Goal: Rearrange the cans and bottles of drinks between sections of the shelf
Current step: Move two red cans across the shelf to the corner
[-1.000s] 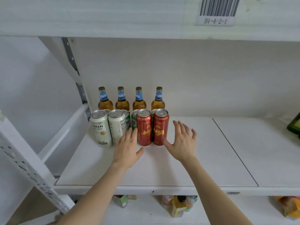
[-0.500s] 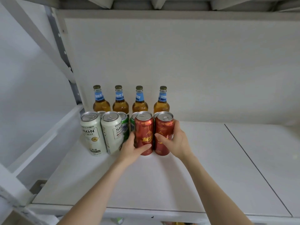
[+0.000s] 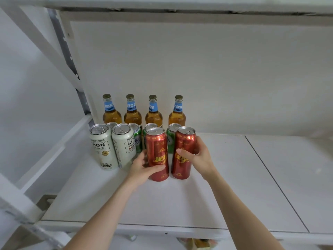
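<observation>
Shelf (image 3: 180,204), left section. Front row: two red cans, now drawn forward out of the pack. Left hand (image 3: 142,167) wraps left red can (image 3: 157,154); right hand (image 3: 200,157) wraps right red can (image 3: 183,152), slightly tilted. Both grips newly closed; transfer to another section judged imminent.

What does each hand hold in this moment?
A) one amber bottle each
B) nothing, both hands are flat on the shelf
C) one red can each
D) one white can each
C: the left hand wraps the left red can, and the right hand wraps the right red can.
</observation>
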Demonstrator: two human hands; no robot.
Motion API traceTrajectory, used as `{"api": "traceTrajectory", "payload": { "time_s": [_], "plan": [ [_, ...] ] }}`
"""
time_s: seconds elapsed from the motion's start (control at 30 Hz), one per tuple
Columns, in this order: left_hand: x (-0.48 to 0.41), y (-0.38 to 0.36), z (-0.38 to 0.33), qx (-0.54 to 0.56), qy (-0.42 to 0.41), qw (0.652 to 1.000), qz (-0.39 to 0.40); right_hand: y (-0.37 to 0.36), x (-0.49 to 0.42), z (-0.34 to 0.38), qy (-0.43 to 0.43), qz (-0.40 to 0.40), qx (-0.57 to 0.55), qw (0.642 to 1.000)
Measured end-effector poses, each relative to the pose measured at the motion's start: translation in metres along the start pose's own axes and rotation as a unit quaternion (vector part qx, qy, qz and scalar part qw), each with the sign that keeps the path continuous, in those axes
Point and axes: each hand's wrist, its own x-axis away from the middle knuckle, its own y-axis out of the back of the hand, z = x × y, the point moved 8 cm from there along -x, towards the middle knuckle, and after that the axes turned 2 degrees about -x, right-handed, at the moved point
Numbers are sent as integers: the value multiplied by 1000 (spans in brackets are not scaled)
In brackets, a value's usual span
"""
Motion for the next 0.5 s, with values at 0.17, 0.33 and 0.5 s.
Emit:
{"api": "traceTrajectory", "payload": {
  "time_s": [0.17, 0.33, 0.5],
  "plan": [
    [32, 0, -3, 27, 25, 999, 17, 3, 21, 11, -20, -1, -4, 1000],
    [67, 2, -8, 45, 45, 997, 36, 7, 49, 25, -39, -6, -20, 999],
    [103, 4, -19, 50, 42, 997, 36, 12, 88, 39, -55, -30, -41, 997]
  ]
}}
